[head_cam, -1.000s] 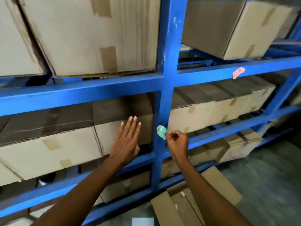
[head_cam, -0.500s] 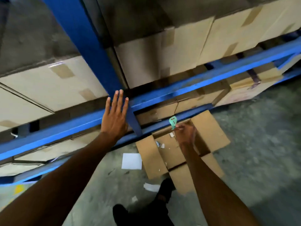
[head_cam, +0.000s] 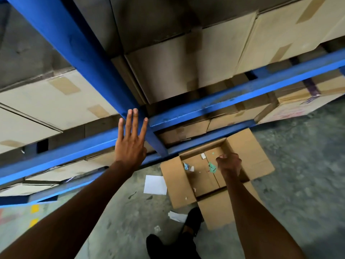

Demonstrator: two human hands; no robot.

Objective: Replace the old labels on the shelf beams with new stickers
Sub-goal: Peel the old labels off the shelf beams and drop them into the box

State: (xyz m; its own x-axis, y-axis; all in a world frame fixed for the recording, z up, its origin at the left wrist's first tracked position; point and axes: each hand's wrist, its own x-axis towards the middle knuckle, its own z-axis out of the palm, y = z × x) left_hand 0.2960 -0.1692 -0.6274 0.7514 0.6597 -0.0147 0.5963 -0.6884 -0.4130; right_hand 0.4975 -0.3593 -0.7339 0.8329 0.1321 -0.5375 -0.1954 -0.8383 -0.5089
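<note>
Low in the middle of the frame, an open brown cardboard box (head_cam: pixel 214 171) sits on the grey floor, likely as a bin for old labels. The right hand (head_cam: pixel 228 163) hangs over it, curled; I cannot tell if it still pinches the small green paper label (head_cam: pixel 211 167) just beside it, which looks dropped inside. The left hand (head_cam: pixel 130 144) is spread flat by the blue metal shelf beam (head_cam: pixel 224 103), maybe for balance. A new sticker is not stuck on yet.
</note>
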